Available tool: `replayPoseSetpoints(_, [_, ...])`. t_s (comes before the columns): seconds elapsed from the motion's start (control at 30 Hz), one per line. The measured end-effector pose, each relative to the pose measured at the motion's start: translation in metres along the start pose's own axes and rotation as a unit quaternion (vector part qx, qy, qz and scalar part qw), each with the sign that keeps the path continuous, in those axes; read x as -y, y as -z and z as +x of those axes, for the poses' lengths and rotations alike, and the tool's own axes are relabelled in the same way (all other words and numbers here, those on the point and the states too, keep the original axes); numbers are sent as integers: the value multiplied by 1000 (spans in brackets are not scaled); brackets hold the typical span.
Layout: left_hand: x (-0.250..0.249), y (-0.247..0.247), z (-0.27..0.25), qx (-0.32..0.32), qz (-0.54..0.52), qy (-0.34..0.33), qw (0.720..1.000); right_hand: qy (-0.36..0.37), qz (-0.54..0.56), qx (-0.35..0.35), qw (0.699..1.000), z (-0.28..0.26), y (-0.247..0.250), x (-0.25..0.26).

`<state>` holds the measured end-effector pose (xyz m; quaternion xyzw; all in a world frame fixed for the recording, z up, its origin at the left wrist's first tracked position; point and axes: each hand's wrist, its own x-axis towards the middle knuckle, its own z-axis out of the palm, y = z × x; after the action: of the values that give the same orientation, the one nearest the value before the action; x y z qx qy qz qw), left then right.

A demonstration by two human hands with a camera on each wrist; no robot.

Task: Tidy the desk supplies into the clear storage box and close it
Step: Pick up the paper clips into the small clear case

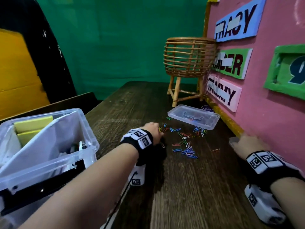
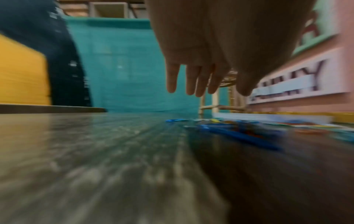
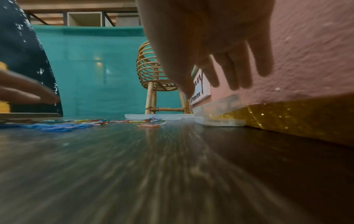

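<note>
Several coloured paper clips [image 1: 184, 139] lie scattered on the dark wooden desk [image 1: 181, 187]. My left hand [image 1: 152, 129] hovers low at their left edge, fingers [image 2: 193, 80] straight and holding nothing. My right hand [image 1: 247, 143] reaches along the pink board, fingers [image 3: 237, 71] extended just above a small clear case [image 3: 218, 116] at the board's foot. The clear storage box [image 1: 87, 129] stands open at the left with yellow pads [image 1: 31, 129] and papers inside. A clear lid [image 1: 194, 116] lies flat beyond the clips.
A rattan basket on legs [image 1: 188, 63] stands at the back of the desk. The pink board [image 1: 272, 113] with name signs and a gold glitter base [image 3: 296, 119] walls off the right side. A green curtain hangs behind.
</note>
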<state>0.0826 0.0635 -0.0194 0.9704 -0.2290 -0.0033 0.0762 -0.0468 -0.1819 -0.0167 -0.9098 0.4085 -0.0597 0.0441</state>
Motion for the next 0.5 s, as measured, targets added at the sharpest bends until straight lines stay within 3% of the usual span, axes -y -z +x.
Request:
replayPoseSetpoints(0.07, [16,-8,18,5,-15,82,997,-31,20,32,999,8,-5,1])
replayPoseSetpoints(0.17, [31,-24,42,33,-10,141,989,-45,37,47,997,16,-9,3])
replayPoseSetpoints(0.27, [28,-29,52,87,-5,133,987,-26,39,27,999,11,-4,7])
replayPoseSetpoints(0.37, [2,-11,34,135,-14,39,990,24,29,3,999,9,0,8])
replayPoseSetpoints(0.43, [-13,-3,28,129,-46,-20,990,69,37,2,997,9,2,10])
replayPoseSetpoints(0.5, [-18,-4,34,110,-70,-35,991,86,81,6,993,9,1,11])
